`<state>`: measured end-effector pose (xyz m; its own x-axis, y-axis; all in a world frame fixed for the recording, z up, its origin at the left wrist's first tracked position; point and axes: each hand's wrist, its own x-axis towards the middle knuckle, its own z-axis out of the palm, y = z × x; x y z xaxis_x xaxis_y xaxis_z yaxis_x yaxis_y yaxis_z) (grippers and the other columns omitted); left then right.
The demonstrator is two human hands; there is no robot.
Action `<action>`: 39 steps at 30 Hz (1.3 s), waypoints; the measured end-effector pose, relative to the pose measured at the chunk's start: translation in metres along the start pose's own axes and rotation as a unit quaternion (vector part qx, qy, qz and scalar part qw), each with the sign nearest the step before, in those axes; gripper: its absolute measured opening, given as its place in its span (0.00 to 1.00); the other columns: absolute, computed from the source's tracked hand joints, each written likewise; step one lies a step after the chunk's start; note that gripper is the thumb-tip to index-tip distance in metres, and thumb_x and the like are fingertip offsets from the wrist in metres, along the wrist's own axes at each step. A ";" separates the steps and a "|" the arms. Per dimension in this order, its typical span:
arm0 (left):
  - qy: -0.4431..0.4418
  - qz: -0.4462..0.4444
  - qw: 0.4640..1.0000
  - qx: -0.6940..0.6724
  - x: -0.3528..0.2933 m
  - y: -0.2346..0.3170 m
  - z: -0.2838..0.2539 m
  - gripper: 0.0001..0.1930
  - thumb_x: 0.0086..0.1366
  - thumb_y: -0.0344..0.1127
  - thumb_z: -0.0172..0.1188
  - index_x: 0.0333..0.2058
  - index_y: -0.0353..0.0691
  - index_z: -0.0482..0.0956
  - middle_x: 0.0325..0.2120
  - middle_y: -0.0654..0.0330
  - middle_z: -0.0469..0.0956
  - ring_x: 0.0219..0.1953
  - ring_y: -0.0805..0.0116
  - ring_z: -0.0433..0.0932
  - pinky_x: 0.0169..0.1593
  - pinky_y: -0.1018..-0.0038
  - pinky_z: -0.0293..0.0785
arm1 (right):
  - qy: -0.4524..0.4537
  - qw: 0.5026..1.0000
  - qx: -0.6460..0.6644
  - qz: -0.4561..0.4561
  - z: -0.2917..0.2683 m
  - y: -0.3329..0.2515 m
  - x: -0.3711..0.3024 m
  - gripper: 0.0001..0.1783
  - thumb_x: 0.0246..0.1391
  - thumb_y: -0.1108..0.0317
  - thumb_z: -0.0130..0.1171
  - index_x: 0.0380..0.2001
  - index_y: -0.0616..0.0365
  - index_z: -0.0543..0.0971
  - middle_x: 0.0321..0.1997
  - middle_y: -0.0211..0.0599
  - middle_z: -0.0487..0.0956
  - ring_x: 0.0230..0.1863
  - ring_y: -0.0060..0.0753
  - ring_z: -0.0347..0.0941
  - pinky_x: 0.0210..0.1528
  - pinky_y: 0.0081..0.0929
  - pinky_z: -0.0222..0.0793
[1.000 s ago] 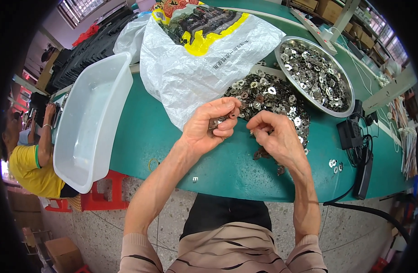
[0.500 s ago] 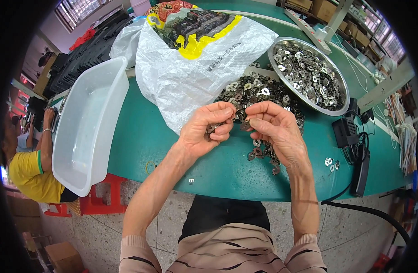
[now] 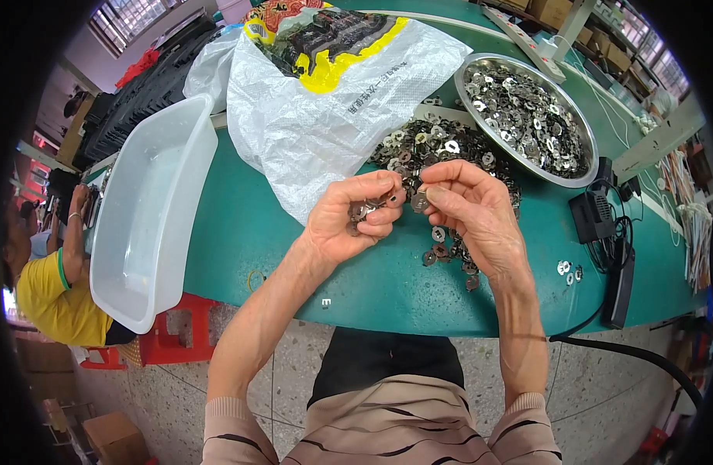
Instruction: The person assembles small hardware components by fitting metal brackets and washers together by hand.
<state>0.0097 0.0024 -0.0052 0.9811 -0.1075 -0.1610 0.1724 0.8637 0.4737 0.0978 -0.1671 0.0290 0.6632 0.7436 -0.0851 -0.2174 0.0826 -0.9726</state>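
Observation:
My left hand (image 3: 352, 217) is curled around several small round metal pieces (image 3: 364, 209), which show between its fingers. Close beside it, my right hand (image 3: 474, 213) pinches one small round metal piece (image 3: 420, 201) between thumb and forefinger. Just beyond both hands spreads a loose pile of the same kind of flat pieces (image 3: 441, 145), some of it hidden behind my right hand. A steel bowl (image 3: 591, 172) heaped with similar silvery pieces stands at the pile's far right side.
A white woven sack (image 3: 286, 139) lies beyond my left hand. On the left stands a translucent plastic tub (image 3: 151, 225). Black adapters (image 3: 593, 217) with cables, a few loose pieces (image 3: 569, 271) and a power strip (image 3: 523, 43) are at right. A person in yellow (image 3: 46, 298) sits far left.
The piece in my right fingers has turned to show more of its flat face. My left fingers have loosened slightly, showing more of the pieces. The view has shifted slightly.

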 end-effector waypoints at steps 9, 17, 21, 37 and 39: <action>-0.001 0.008 0.999 0.046 0.001 -0.005 0.003 0.07 0.62 0.32 0.53 0.30 0.34 0.68 0.23 0.59 0.67 0.17 0.80 0.61 0.14 0.88 0.53 | 0.002 1.000 -0.003 -0.010 0.001 0.000 -0.001 0.11 0.50 0.68 0.57 0.36 0.62 0.76 0.30 0.30 0.77 0.30 0.17 0.71 0.34 0.15 0.67; 0.069 0.054 0.981 0.173 0.000 -0.010 0.011 0.05 0.57 0.26 0.60 0.32 0.32 0.75 0.20 0.64 0.70 0.15 0.82 0.62 0.14 0.87 0.53 | 0.038 0.995 -0.082 -0.050 0.005 0.000 0.000 0.10 0.51 0.72 0.57 0.38 0.63 0.75 0.30 0.29 0.76 0.30 0.17 0.71 0.34 0.14 0.68; 0.097 0.073 0.977 0.173 0.000 -0.011 0.012 0.05 0.58 0.27 0.58 0.33 0.33 0.75 0.19 0.64 0.69 0.14 0.83 0.61 0.14 0.87 0.51 | 0.009 0.997 -0.051 -0.059 0.004 0.002 -0.001 0.10 0.49 0.74 0.59 0.37 0.64 0.75 0.30 0.30 0.76 0.31 0.18 0.72 0.36 0.16 0.69; 0.094 0.106 0.971 0.195 0.000 -0.011 0.008 0.06 0.56 0.27 0.61 0.31 0.33 0.75 0.20 0.64 0.71 0.15 0.81 0.64 0.15 0.86 0.53 | 0.027 0.994 -0.095 -0.050 0.009 -0.001 -0.001 0.10 0.44 0.77 0.57 0.34 0.66 0.77 0.26 0.30 0.76 0.27 0.16 0.70 0.29 0.13 0.66; 0.097 0.119 0.966 0.206 -0.001 -0.012 0.010 0.06 0.56 0.27 0.61 0.31 0.32 0.75 0.20 0.63 0.71 0.15 0.81 0.64 0.15 0.86 0.53 | 0.025 0.996 -0.075 -0.043 0.009 0.000 -0.001 0.11 0.45 0.75 0.58 0.34 0.66 0.77 0.26 0.32 0.77 0.27 0.17 0.71 0.29 0.14 0.66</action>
<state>0.0076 -0.0128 -0.0025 0.9693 0.1981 -0.1457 0.0043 0.5788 0.8155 0.0903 -0.1617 0.0313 0.7104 0.7037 -0.0067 -0.0505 0.0415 -0.9979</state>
